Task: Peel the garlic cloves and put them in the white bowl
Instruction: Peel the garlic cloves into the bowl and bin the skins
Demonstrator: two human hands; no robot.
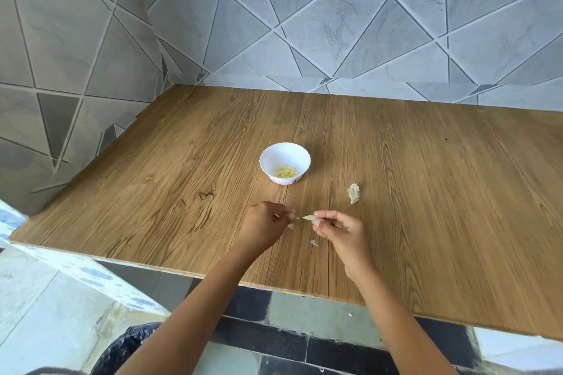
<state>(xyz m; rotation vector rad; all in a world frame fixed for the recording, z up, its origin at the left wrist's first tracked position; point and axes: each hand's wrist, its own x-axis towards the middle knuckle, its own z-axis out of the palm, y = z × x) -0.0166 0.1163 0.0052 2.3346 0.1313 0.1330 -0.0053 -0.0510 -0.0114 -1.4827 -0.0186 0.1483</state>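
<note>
A small white bowl (285,162) with a scalloped rim stands on the wooden table, with several pale yellow peeled cloves (285,172) inside. My right hand (338,230) pinches a garlic clove (309,217) by its end, just above the table and in front of the bowl. My left hand (265,224) sits close to the clove's left tip, fingers pinched together, apparently on a bit of skin. A clump of garlic (353,193) lies on the table to the right of the bowl. A small scrap of peel (314,242) lies under my right hand.
The wooden table (426,192) meets grey tiled walls at the back and left. Its front edge runs just under my forearms. Below it is a dark tiled floor (304,329) with a small white scrap (350,315).
</note>
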